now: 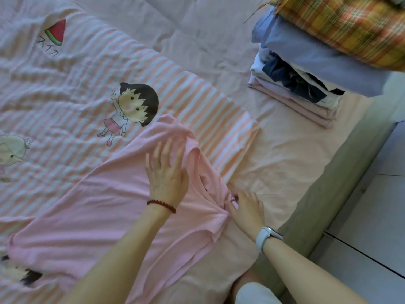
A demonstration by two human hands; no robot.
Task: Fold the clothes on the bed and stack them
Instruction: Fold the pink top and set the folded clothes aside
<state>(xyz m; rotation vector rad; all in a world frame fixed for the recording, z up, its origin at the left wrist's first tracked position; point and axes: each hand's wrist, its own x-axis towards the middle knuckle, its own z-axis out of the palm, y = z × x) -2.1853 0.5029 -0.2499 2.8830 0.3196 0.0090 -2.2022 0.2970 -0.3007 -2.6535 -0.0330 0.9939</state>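
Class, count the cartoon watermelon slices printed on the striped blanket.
1: a watermelon slice near the striped blanket's upper left. More may lie hidden beneath the pink shirt or off-frame.

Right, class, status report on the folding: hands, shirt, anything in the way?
Left hand flat on pink shirt. Right hand pinching its neckline. Shirt spread out, unfolded. Folded stack waits apart; nothing in the way.
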